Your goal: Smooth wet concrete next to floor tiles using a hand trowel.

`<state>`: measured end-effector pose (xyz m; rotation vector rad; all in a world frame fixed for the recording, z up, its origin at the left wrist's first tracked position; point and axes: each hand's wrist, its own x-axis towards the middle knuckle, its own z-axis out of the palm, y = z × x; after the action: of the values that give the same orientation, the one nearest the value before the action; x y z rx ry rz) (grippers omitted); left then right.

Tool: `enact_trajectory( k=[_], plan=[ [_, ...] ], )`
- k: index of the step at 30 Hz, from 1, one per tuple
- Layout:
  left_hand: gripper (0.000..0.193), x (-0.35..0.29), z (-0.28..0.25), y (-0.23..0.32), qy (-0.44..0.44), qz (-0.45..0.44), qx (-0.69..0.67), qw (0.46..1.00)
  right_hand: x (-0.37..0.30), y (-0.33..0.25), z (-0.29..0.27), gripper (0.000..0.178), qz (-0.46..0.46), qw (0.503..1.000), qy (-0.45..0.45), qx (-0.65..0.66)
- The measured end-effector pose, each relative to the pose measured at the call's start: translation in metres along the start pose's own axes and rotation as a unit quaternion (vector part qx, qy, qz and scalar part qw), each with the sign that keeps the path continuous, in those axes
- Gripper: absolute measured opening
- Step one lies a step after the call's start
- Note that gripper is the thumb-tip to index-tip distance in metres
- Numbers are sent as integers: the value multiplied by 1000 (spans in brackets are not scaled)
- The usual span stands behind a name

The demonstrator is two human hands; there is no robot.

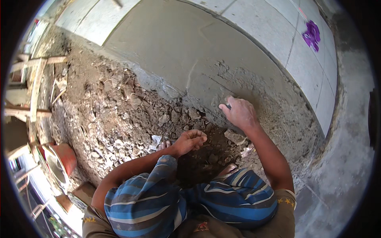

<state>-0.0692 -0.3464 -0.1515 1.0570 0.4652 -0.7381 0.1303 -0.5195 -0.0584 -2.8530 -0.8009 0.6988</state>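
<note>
My right hand (240, 113) is closed round the dark handle of what looks like a trowel, low over the wet grey mortar (166, 39). Its blade is hard to make out against the mortar; a thin straight dark edge runs up and left from the hand. Around that hand the mortar is rough and lumpy, while farther off it lies smooth. My left hand (189, 142) is curled near my left knee, thumb against the fingers, above the rubble (135, 107). Nothing shows in it.
Pale floor tiles (262, 29) border the mortar on the right, with a purple cloth or bag (311, 35) on them. More tiles (103, 20) lie at far left. An orange-red bucket (63, 160) and wooden framing (37, 89) stand left. A stone (235, 137) lies near my right wrist.
</note>
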Motion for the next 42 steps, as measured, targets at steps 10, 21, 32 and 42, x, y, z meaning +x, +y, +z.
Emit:
enact_trajectory(
  k=[10, 21, 32, 42],
  plan=[
    [28, -28, -15, -8, 0, 92, 95, 991, -113, 142, 13, 46, 297, 939, 174, -20],
    [24, -49, -27, -20, -2, 367, 497, 786, -62, 62, 43, 37, 285, 751, 232, 548],
    [26, -34, -19, -25, -19, 376, 500, 779, 56, -24, 29, 41, 81, 884, 116, 446],
    [31, -45, -31, -32, 22, 370, 515, 773, 54, -78, -9, 35, -93, 991, -30, 95]
  ],
)
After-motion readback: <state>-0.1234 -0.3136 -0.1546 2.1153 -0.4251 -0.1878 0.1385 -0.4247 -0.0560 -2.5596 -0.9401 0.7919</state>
